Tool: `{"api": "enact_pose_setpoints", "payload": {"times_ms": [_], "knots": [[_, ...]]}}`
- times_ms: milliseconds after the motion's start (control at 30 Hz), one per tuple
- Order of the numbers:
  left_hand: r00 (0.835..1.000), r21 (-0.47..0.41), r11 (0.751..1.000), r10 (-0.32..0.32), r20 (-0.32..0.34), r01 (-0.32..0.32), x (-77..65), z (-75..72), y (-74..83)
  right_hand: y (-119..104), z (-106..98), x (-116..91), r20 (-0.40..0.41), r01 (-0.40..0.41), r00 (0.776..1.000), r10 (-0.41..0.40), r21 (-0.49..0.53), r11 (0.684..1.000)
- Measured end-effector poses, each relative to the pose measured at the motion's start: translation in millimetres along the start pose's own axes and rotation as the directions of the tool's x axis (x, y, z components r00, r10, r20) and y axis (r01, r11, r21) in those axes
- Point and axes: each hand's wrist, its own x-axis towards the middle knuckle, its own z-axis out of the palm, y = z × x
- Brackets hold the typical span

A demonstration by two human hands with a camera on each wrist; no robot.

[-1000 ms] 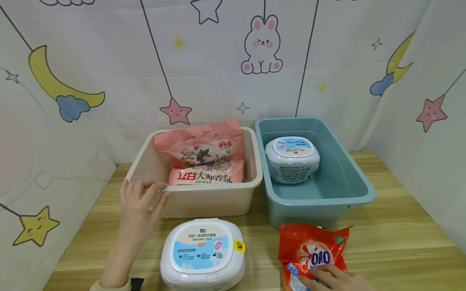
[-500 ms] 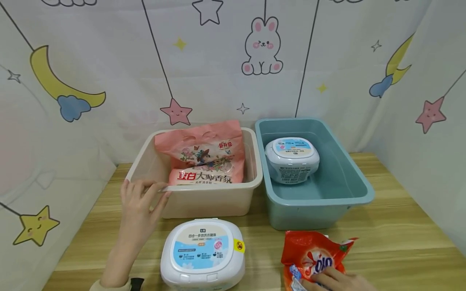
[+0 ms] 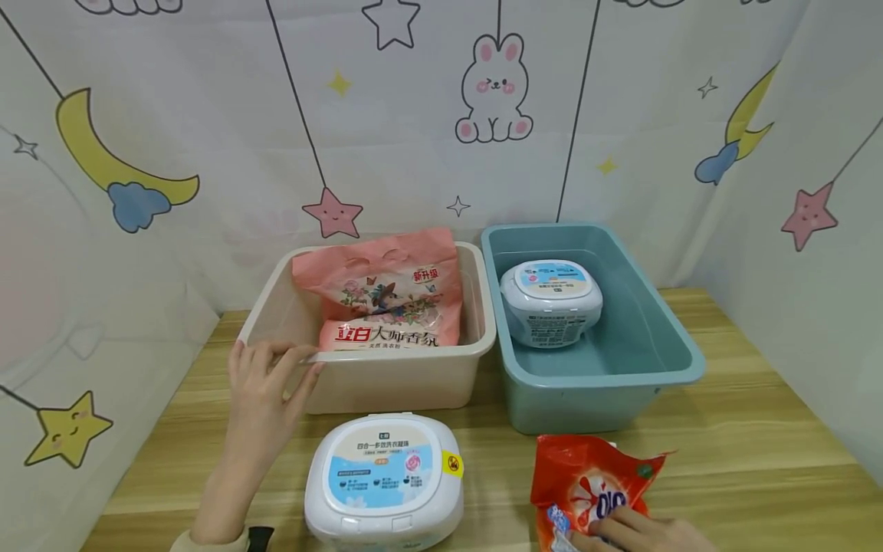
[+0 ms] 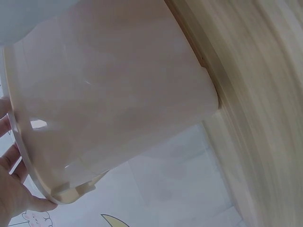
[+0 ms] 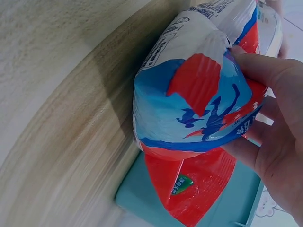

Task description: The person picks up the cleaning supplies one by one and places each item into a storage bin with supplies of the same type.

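Observation:
In the head view my left hand (image 3: 265, 395) holds the front rim of a cream plastic bin (image 3: 393, 383), fingers over the edge and thumb below it on the outside. A pink laundry powder bag (image 3: 389, 307) leans inside that bin. At the lower right my right hand (image 3: 641, 529) grips a red OMO detergent bag (image 3: 582, 475). The right wrist view shows the thumb pressing into one side of the detergent bag (image 5: 189, 104), with fingers curled around the other side. Its red top flap points toward the teal bin (image 3: 586, 399).
A white tub of laundry pods (image 3: 382, 483) stands on the wooden table (image 3: 745, 437) between my arms. A similar tub (image 3: 552, 303) sits in the left part of the teal bin, which is beside the cream bin. A cartoon-printed curtain (image 3: 386, 138) hangs behind.
The red detergent bag has tilted and its top edge has dropped slightly toward me, with my right hand still on it. My left hand stays at the cream bin's rim.

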Motion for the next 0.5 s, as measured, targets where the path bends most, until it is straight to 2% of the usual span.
{"api": "enact_pose_setpoints", "payload": {"times_ms": [67, 300, 500], "knots": [[1.000, -0.001, 1.000, -0.006, 0.005, 0.006, -0.1, -0.3, 0.3, -1.2, -1.6, 0.9, -0.026, 0.013, 1.000, -0.013, -0.015, 1.000], [1.000, -0.013, 1.000, 0.004, -0.015, -0.005, 0.1, 0.8, 0.0, -2.1, -4.0, 1.4, -0.030, 0.025, 0.999, -0.025, -0.008, 1.000], [1.000, 0.001, 1.000, -0.019, 0.014, 0.019, -0.2, -0.2, 0.0, -2.4, -8.1, 1.3, -0.044, 0.027, 0.999, -0.028, -0.014, 1.000]]}}
